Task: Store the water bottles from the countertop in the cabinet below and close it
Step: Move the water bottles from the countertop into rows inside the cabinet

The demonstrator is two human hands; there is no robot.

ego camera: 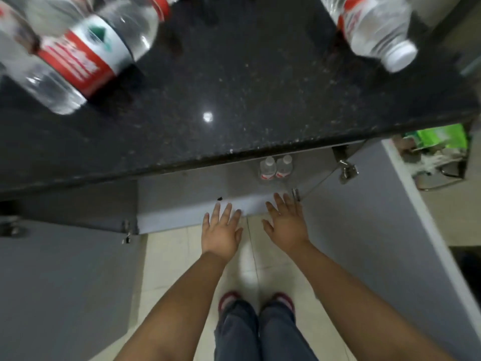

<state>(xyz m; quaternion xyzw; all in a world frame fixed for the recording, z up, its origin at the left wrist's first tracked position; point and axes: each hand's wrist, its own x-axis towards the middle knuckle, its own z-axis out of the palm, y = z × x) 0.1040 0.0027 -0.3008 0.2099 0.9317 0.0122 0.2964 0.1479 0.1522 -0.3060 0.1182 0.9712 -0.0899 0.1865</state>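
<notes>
Two clear water bottles with white caps and red labels stand side by side on the grey floor of the open cabinet, below the black speckled countertop. On the countertop, clear bottles with red labels stand at the left. Another bottle with a white cap stands at the right. My left hand and my right hand hover empty, fingers spread, palms down, just in front of the cabinet's lower edge.
A grey cabinet door stands open on the right, another grey door on the left. Behind the right door a compartment holds a green packet and metal items. My legs and red shoes stand on pale floor tiles.
</notes>
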